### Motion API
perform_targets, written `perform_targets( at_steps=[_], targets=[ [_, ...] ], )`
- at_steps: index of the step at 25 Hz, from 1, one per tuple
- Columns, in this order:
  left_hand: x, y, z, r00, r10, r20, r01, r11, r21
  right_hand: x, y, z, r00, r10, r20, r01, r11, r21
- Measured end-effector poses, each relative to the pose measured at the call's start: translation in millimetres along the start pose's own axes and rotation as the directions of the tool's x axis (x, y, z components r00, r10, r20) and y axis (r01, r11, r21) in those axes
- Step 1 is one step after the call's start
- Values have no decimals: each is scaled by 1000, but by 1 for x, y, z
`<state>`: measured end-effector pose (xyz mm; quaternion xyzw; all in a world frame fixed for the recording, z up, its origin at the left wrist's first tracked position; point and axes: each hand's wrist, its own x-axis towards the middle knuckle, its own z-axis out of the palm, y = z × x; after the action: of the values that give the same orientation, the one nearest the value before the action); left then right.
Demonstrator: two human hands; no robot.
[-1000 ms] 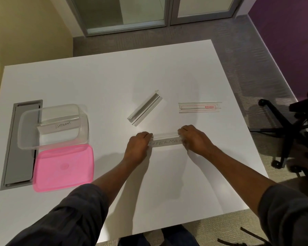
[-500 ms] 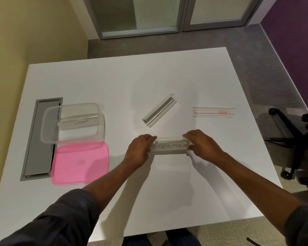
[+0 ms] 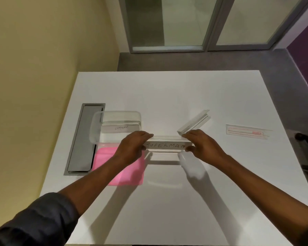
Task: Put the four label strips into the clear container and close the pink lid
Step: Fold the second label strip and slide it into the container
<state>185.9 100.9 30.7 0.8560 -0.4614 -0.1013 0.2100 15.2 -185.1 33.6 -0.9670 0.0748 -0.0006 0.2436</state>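
Both hands hold a clear label strip reading SUPERMAN by its ends, lifted off the white table. My left hand grips its left end, my right hand its right end. The clear container stands to the left with an ELEPHANT strip leaning inside. The pink lid lies flat in front of the container, partly under my left forearm. A third strip lies at an angle behind my right hand. A fourth strip with red print lies to the right.
A grey cable tray is sunk into the table at the left, next to the container. A yellow wall is on the left and glass doors at the back. A black chair part shows at the right edge.
Both hands have lifted the SUPERMAN strip off the table and carried it left toward the container. The camera view has also shifted left and up.
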Motion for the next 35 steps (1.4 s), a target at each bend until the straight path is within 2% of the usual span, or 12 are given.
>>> perform_targets(
  at_steps=[7, 15, 21, 27, 35],
  targets=[
    [-31, -80, -66, 996, -71, -54, 74, 996, 49, 89, -86, 26, 992, -100, 72, 103, 994, -41],
    [-20, -161, -103, 998, -64, 28, 59, 984, 170, 176, -141, 62, 982, -96, 164, 120, 982, -143],
    [3, -192, -103, 985, -91, 146, 33, 933, 359, 228, -156, 85, 947, -141, 288, 223, 936, -272],
    [19, -206, -81, 959, -138, 249, 31, 921, 389, 244, -151, 112, 929, -149, 338, 294, 852, -432],
    [30, -220, -55, 940, -155, 303, -5, 883, 470, 245, -149, 149, 914, -98, 394, 315, 783, -537]
  ],
)
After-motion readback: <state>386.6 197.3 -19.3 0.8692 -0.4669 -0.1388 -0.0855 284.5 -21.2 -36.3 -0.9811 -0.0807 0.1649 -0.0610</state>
